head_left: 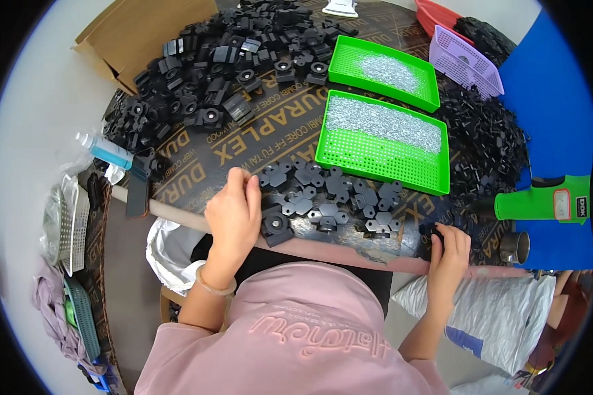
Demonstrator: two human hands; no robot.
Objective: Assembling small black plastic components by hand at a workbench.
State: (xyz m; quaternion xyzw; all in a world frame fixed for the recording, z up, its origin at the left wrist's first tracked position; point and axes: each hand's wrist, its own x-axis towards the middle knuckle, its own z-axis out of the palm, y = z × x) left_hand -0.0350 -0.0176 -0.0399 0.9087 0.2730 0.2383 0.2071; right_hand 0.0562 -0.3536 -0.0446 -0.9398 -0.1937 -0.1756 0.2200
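Observation:
My left hand [232, 214] is closed, fingertips pressed together, just left of a group of flat black plastic parts [336, 186] with holes in their lobes. Whatever it pinches is hidden by the fingers. Close to its wrist, a square black part with a round centre [277, 226] sits at the table's near edge. My right hand [449, 250] is at the same edge farther right, fingers curled down over small dark pieces [464, 220]. Its thumb and fingertips are drawn together; what lies between them cannot be made out.
Two green trays [383, 176] of small silvery metal pieces stand ahead. Black parts are heaped far left [204, 72] and right [484, 141]. A green power tool [540, 199] and a metal cup [514, 247] are at right, a blue-liquid bottle [109, 151] at left.

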